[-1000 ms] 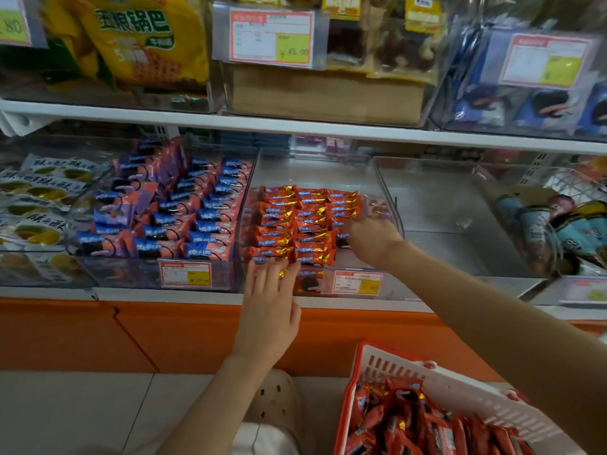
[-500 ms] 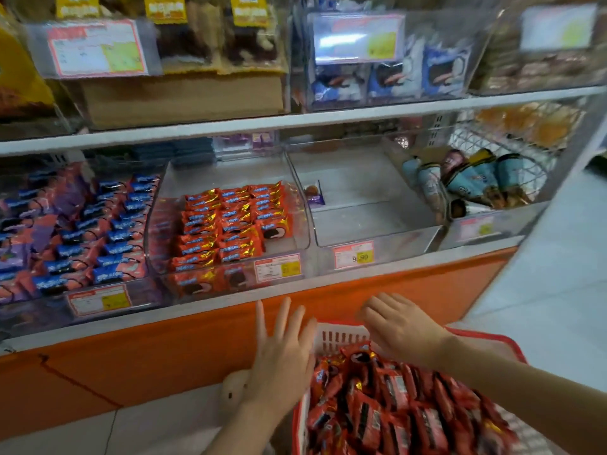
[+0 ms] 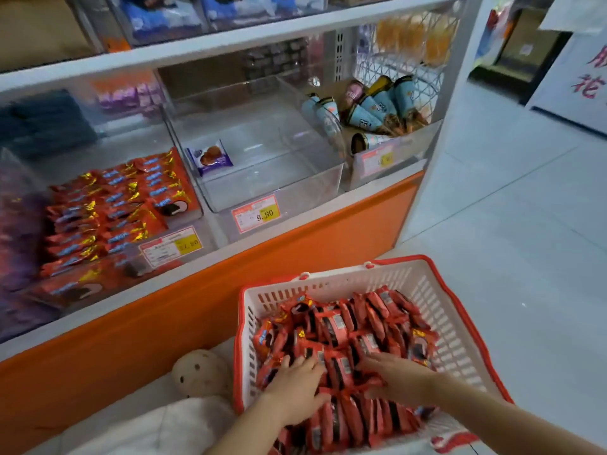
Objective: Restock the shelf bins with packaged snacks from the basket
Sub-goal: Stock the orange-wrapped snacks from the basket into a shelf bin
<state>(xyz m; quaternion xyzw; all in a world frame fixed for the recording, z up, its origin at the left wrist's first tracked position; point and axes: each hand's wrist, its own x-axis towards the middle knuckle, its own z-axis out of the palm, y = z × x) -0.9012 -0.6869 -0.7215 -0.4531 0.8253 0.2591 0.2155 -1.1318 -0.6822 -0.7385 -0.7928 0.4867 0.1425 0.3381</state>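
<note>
Shelf bins [image 3: 272, 188] stand behind the basket [image 3: 450, 326]; inside it, red snack pkts [image 3: 341, 326]. Our left hand [image 3: 295, 389] & right hand [image 3: 402, 379] rest flat on top w/ fingers uncurled, gripping nothing.

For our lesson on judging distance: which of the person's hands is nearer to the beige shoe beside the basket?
Left. The left hand lies on the packets just right of the shoe; the right hand lies farther right.

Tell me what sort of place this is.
Most likely a small snack shop or convenience store: clear shelf bins carry printed price tags, one bin holds rows of red snack packs, and a red-rimmed shopping basket of the same packs sits below the shelf.
</note>
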